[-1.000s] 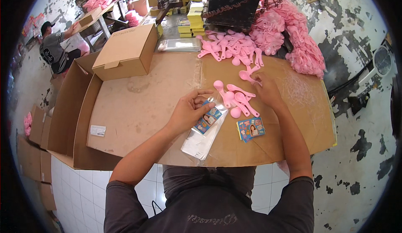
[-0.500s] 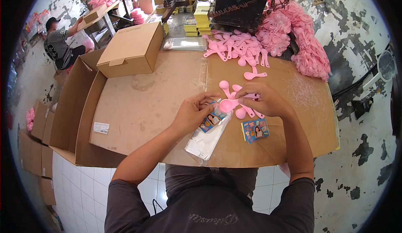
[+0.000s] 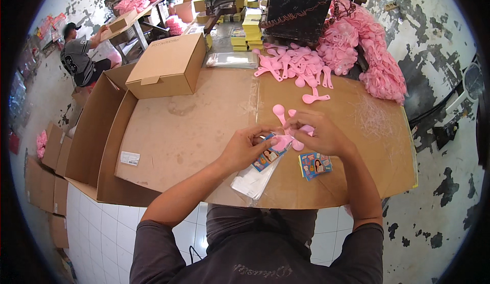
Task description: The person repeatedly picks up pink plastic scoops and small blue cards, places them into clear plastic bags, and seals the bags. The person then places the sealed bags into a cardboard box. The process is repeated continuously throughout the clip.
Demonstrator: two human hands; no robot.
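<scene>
My left hand (image 3: 244,149) is closed on a blue printed card (image 3: 267,158) showing a small picture of a person. A stack of clear plastic bags (image 3: 251,183) lies under the card; whether one bag encloses the card I cannot tell. My right hand (image 3: 324,135) pinches a pink measuring spoon (image 3: 281,142), its bowl overlapping the card's upper edge beside my left fingertips. Several loose pink spoons (image 3: 278,111) lie behind and partly under my right hand. Nearer my body, a small pile of similar blue cards (image 3: 315,166) rests below that hand.
Cardboard (image 3: 199,113) covers the table. A large pile of pink spoons (image 3: 296,63) and bagged pink goods (image 3: 380,54) fill the back right. A closed carton (image 3: 166,67) stands back left, beside an open box (image 3: 97,141). Another person (image 3: 79,57) sits far left.
My right hand has brought the pink spoon down and left onto the card, close to my left fingers. The whole view has shifted slightly.
</scene>
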